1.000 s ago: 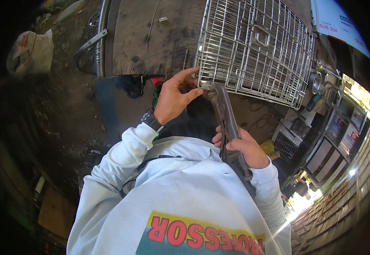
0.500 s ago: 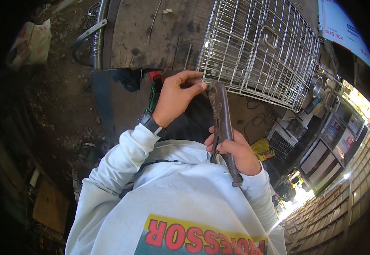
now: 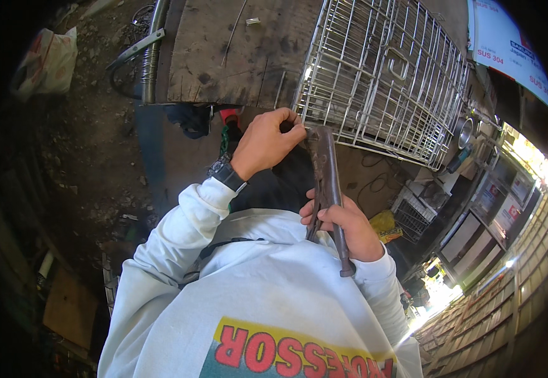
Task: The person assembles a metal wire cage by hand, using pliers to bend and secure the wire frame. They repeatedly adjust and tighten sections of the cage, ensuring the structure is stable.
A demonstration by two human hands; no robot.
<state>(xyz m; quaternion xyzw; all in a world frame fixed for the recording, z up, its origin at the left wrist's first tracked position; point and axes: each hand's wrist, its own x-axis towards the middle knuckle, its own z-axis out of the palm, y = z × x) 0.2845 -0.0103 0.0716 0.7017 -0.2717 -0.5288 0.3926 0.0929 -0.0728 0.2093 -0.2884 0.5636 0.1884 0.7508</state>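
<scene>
Two hands work at one corner of a wire cage [image 3: 387, 82]. Left hand [image 3: 266, 143] pinches that lower corner, fingers curled tight on the wire. Right hand [image 3: 343, 230] is wrapped tight round the long handles of a pair of big rusty pliers [image 3: 325, 189]. The nose of the pliers touches the cage corner, just beside the left fingers.

The pliers look heavy and hard, and a bit rough with rust, so they should not slip much. The best place to hold them is low on the handles, where the right hand is now. The cage looks stiff but light, made of thin shiny wires, and a thin wire could bend if squeezed hard.

The cage lies on a worn wooden table [image 3: 223, 57]. It looks like it has nothing inside. More wire baskets [image 3: 415, 208] sit lower down to the right; I cannot tell what is in them.
</scene>
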